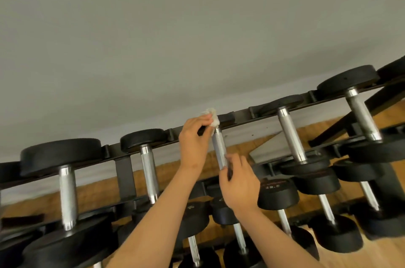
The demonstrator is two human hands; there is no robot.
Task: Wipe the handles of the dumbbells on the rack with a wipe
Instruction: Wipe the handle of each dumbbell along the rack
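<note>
A small dumbbell with a chrome handle lies across the top tier of the black rack. My left hand pinches a crumpled white wipe at the far end of that handle, where the far black head is mostly hidden behind hand and wipe. My right hand grips the near end of the same dumbbell, fingers curled round its near head. Other dumbbells with black heads sit to either side, such as a large one at left and one at right.
A lower tier holds more black dumbbells under my forearms. A grey wall rises behind the rack and wooden floor shows beneath. A rack upright stands left of my arms.
</note>
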